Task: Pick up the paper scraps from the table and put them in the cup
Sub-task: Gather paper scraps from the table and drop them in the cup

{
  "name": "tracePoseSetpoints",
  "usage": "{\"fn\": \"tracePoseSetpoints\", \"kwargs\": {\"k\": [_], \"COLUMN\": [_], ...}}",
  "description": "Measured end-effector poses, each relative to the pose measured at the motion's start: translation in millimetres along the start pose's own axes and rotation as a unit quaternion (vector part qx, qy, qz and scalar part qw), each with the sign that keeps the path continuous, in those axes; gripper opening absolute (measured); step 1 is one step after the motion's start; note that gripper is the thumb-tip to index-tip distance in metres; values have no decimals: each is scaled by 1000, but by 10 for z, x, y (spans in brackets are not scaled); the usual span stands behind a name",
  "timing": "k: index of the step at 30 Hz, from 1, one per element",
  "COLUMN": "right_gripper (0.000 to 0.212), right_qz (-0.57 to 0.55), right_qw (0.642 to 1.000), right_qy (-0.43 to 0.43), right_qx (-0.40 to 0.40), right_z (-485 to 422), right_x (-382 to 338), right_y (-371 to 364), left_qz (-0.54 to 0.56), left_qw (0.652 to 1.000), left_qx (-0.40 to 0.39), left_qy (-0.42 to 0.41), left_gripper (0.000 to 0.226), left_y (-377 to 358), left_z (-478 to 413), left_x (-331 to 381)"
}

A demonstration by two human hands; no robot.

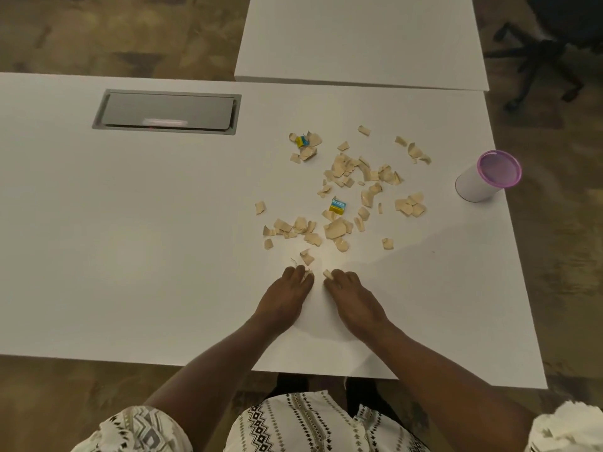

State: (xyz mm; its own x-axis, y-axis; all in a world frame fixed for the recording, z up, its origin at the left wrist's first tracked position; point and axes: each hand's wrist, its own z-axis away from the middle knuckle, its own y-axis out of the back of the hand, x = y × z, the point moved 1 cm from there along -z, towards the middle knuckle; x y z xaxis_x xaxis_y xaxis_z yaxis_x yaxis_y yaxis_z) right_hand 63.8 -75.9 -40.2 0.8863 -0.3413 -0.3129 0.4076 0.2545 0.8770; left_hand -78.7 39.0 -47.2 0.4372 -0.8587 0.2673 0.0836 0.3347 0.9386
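Two bare hands are laid on the white table [130, 256] a short way in from its near edge, close together, palms down. The left hand [287, 298] is curled, and a small tan scrap [308, 273] is seen at its fingertips; whether that scrap is actually pinched cannot be told. The right hand [352, 301] is likewise curled, with another tan scrap [327, 273] touching its fingertips; a firm grip cannot be confirmed there either.

The paper scraps [346, 203] are scattered over the right half of the table, from just beyond the fingers toward the far edge. Most are tan; two blue-and-yellow pieces [337, 205] are mixed in, one near the middle of the scatter and one at its far left.

The cup [486, 177], white with a pink rim, is stood upright close to the right edge, apart from the nearest scraps.

A grey hatch [166, 112] is set into the table near its far edge, left of the scraps. A second white table [359, 37] is butted against the far edge.
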Motion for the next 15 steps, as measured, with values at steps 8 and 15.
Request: {"fn": "tracePoseSetpoints", "kwargs": {"k": [8, 15], "right_gripper": [25, 26], "right_qz": [26, -254], "right_qw": [999, 949], "right_qy": [14, -171], "right_qx": [26, 79], "right_z": [-145, -244], "right_x": [107, 276], "right_y": [68, 199], "left_qz": [20, 192], "left_qw": [998, 960], "left_qx": [-23, 55], "left_qy": [52, 196], "left_gripper": [18, 16], "left_y": [63, 132], "left_z": [-157, -282], "left_x": [40, 76]}}
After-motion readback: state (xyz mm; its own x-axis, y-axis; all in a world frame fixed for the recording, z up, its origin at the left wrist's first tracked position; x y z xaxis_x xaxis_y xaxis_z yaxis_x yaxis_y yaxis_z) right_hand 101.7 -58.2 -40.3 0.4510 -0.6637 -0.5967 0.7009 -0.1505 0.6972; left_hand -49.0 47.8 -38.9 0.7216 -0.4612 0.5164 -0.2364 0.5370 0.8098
